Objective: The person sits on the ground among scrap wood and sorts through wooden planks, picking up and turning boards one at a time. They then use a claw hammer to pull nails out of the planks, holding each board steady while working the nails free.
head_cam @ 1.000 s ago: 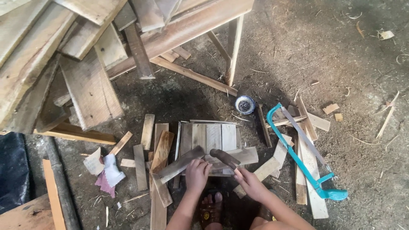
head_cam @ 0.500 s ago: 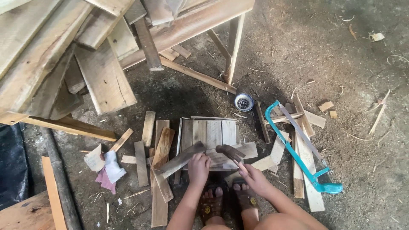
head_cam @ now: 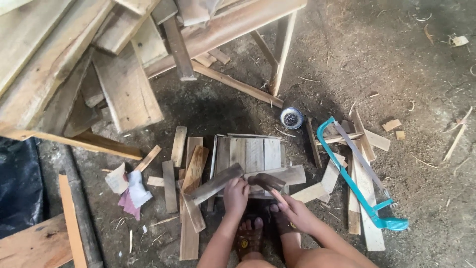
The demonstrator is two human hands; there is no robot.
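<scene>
Rough, grey weathered wood is showing on the slat (head_cam: pixel 214 183) gripped by the left hand (head_cam: pixel 236 194), while a dark, dull metal tool head (head_cam: pixel 267 181) is sitting by the right hand (head_cam: pixel 296 212). Just beyond both hands, pale unfinished planks are forming a small panel (head_cam: pixel 250 154). Right of them, a glossy teal hacksaw (head_cam: pixel 353 176) is lying on matt, gritty dirt floor (head_cam: pixel 406 64). Left, crumpled cloth (head_cam: pixel 133 192) is looking soft.

Teal-framed hacksaw (head_cam: pixel 358 176) right of the pale grey-brown slat panel (head_cam: pixel 250 154). Left of the panel: white and pink rags (head_cam: pixel 133 192), then black sheet (head_cam: pixel 19 183). Dark brown dirt floor (head_cam: pixel 396 64).
</scene>
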